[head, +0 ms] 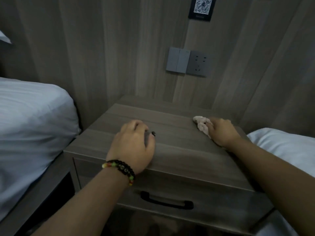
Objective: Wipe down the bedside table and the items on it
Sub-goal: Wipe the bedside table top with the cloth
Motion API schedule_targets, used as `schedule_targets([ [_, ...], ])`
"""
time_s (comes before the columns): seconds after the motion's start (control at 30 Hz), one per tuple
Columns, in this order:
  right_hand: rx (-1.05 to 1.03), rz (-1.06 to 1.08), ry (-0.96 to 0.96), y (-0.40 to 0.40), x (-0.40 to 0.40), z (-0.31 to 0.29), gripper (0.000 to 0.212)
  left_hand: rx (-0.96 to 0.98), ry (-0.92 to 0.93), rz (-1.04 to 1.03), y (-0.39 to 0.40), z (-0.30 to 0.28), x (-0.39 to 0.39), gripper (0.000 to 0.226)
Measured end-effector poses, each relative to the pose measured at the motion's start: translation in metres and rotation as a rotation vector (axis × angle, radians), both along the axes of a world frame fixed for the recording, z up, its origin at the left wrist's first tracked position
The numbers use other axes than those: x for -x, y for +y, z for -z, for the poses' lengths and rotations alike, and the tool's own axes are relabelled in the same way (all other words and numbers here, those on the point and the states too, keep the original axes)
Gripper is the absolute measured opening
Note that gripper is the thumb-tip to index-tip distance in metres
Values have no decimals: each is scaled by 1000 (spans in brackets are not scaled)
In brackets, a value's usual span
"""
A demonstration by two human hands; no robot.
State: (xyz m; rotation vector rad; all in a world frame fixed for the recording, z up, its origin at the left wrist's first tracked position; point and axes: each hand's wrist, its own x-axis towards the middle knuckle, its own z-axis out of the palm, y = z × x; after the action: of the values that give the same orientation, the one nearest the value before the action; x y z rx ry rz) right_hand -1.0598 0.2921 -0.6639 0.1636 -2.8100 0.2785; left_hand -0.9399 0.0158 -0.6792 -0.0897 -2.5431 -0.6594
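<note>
The wood-grain bedside table (179,147) stands between two beds, its top mostly bare. My left hand (133,147), with a beaded bracelet on the wrist, rests on the front left of the top. Its fingers curl round a small grey object (150,136) with a dark tip; most of that object is hidden under the hand. My right hand (221,132) lies on the right part of the top and grips a crumpled pinkish cloth (202,124), which touches the surface and sticks out to the left of the fingers.
A drawer with a black handle (166,200) fronts the table. White bedding lies at the left (30,125) and at the right (283,143). On the panelled wall behind are a grey switch and socket plate (189,61) and a QR-code sign (202,7).
</note>
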Motion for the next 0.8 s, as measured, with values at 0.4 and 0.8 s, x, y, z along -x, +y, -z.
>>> schedule_targets([
  [0.4,52,142,-153,-43,112,-12,43,-42,118,-22,-2,9,6,36],
  [0.8,11,-233,-106,-74,5,-6,62,-78,95,-68,2,6,-1,22],
])
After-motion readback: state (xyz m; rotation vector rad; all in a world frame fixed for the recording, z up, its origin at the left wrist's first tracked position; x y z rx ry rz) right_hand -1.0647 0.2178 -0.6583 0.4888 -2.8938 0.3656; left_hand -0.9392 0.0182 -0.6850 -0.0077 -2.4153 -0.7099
